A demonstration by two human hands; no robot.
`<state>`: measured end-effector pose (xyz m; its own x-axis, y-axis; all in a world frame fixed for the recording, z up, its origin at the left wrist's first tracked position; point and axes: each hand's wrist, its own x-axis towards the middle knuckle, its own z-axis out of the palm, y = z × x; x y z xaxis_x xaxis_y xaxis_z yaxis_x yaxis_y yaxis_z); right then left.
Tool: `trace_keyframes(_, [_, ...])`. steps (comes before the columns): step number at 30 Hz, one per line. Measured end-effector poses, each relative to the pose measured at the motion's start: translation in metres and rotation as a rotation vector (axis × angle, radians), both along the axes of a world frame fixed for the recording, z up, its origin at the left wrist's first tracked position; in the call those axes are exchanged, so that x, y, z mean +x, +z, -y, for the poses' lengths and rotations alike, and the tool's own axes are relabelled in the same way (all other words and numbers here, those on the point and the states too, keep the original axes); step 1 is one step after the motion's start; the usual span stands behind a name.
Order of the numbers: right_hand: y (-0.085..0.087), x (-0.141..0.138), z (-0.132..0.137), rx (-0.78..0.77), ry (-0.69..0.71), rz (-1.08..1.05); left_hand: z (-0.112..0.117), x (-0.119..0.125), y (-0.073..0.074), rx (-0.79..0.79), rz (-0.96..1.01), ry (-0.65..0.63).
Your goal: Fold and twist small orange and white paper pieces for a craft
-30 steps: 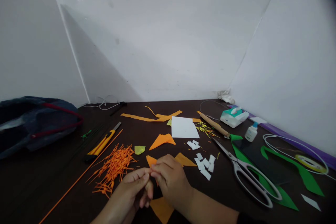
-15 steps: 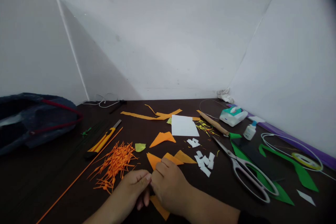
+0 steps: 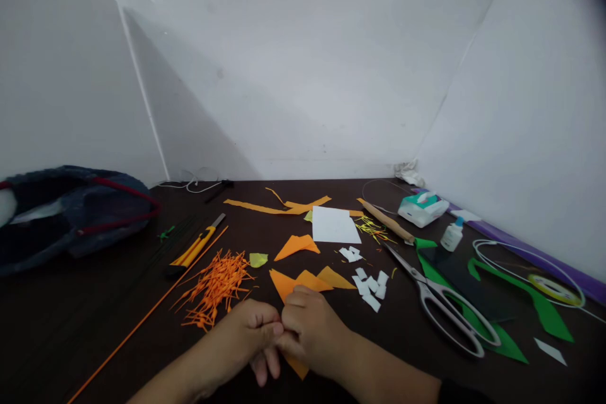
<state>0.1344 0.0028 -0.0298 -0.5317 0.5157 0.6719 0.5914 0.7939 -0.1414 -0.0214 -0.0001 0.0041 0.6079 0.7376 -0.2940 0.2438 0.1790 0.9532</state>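
Note:
My left hand (image 3: 250,334) and my right hand (image 3: 310,331) meet low in the middle of the dark table (image 3: 85,322), fingertips pinched together. Whatever they pinch is too small to make out. An orange paper piece (image 3: 298,367) lies under my right hand. Just beyond the knuckles lie orange paper triangles (image 3: 303,281). A heap of thin orange paper slivers (image 3: 215,287) sits left of my left hand. Small white paper bits (image 3: 372,290) lie to the right of my right hand.
Large scissors (image 3: 440,303) lie at right over green paper strips (image 3: 544,312). A yellow utility knife (image 3: 194,249), a long orange stick (image 3: 151,312) and a dark bag (image 3: 71,214) are at left. White paper (image 3: 334,225), a glue bottle (image 3: 452,235), a tape dispenser (image 3: 421,209) and a wooden stick (image 3: 386,222) lie farther back.
Both hands have sunk lower and nearer to me, staying pinched together. The view has shifted slightly, so the table things appear a little further right.

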Motion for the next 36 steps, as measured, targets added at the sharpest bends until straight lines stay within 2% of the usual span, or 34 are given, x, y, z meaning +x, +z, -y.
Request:
trace_keyframes(4, [-0.002,-0.002,-0.002,0.091,0.018,-0.071,0.001,0.000,0.000,-0.063,0.062,0.021])
trace_keyframes(7, [-0.001,-0.001,-0.003,0.157,-0.011,-0.092,0.001,0.001,-0.001,-0.030,0.099,0.068])
trace_keyframes(10, [0.002,0.002,-0.004,0.128,-0.067,-0.082,0.002,0.004,0.003,0.150,0.047,0.103])
trace_keyframes(13, [0.007,0.006,-0.001,0.023,-0.085,-0.087,0.002,0.004,0.007,0.353,-0.043,0.141])
trace_keyframes(19, [0.014,0.010,0.005,-0.038,-0.061,-0.173,0.000,0.002,0.007,0.528,-0.182,0.298])
trace_keyframes(27, [0.012,0.008,0.008,-0.178,0.009,-0.359,0.006,0.011,0.011,0.488,-0.202,0.325])
trace_keyframes(36, [0.016,-0.002,0.008,-0.459,0.077,-0.657,0.000,0.014,-0.002,0.355,0.046,0.342])
